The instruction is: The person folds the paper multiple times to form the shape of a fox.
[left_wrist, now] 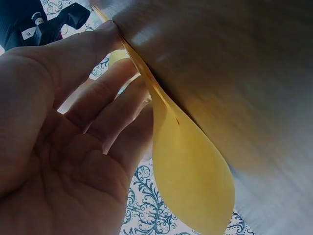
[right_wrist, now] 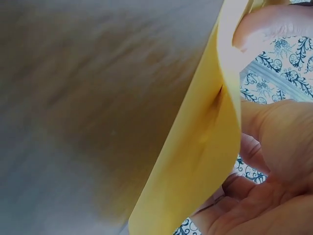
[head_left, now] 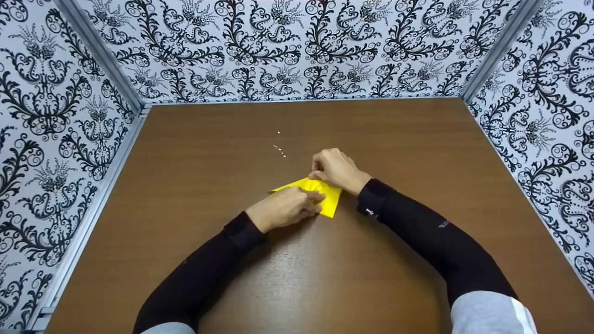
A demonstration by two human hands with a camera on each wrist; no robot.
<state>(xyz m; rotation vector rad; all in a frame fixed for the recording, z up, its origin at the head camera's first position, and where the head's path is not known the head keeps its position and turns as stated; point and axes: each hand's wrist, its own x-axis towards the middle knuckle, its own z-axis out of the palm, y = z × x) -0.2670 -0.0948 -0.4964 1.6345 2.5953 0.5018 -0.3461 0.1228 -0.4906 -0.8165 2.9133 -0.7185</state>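
A yellow sheet of paper [head_left: 330, 207] lies near the middle of the table, partly folded over. Across its left part reaches my left hand [head_left: 287, 207], index finger stretched over the sheet and thumb at the near edge. My right hand [head_left: 338, 167] holds the sheet's far edge with bent fingers. In the left wrist view the folded paper [left_wrist: 193, 166] bulges in an open loop, the left thumb at its crease. Seen from the right wrist, the paper [right_wrist: 190, 166] curves up between the table and the right hand [right_wrist: 288, 147]. Both hands cover parts of the sheet.
Small white specks [head_left: 279, 149] lie on the brown wooden table [head_left: 209, 153] beyond the hands. Walls with black-and-white scrollwork [head_left: 287, 51] enclose the table at the back and both sides, with metal rails [head_left: 97, 51] at the corners.
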